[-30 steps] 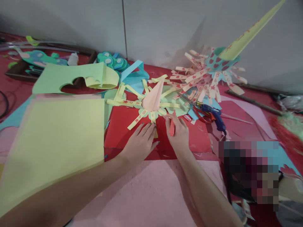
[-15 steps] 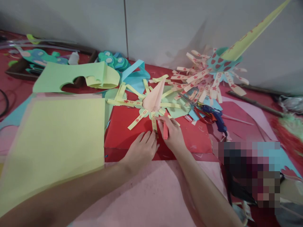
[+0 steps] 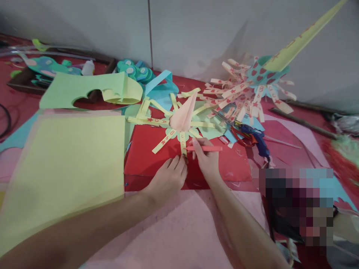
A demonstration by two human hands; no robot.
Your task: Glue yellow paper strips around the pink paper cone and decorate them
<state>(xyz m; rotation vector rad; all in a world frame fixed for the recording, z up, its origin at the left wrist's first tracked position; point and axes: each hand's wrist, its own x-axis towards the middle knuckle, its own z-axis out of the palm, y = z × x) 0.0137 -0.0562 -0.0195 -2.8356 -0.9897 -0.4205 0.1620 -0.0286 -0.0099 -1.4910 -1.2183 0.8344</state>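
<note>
A paper craft with a pink cone point(image 3: 183, 114) and yellow strips around it lies on a red board point(image 3: 148, 153). The front strip point(image 3: 183, 141) bears two red letters C. My right hand point(image 3: 206, 157) grips a red marker point(image 3: 209, 148), which lies nearly level with its tip at that strip. The fingers of my left hand point(image 3: 169, 173) lie close together at the strip's lower end, pressing it on the board. Strips to the left carry red letters and stars.
Yellow sheets point(image 3: 73, 157) lie at the left, below a green cut-out sheet point(image 3: 84, 87). A finished-looking fringed craft with a tall cone point(image 3: 303, 39) stands at the back right, near scissors point(image 3: 242, 136) and a blue glue gun point(image 3: 259, 140).
The marker in my right hand has swung from nearly upright to nearly level, and its tip is lower on the strip. My left hand has stayed in place.
</note>
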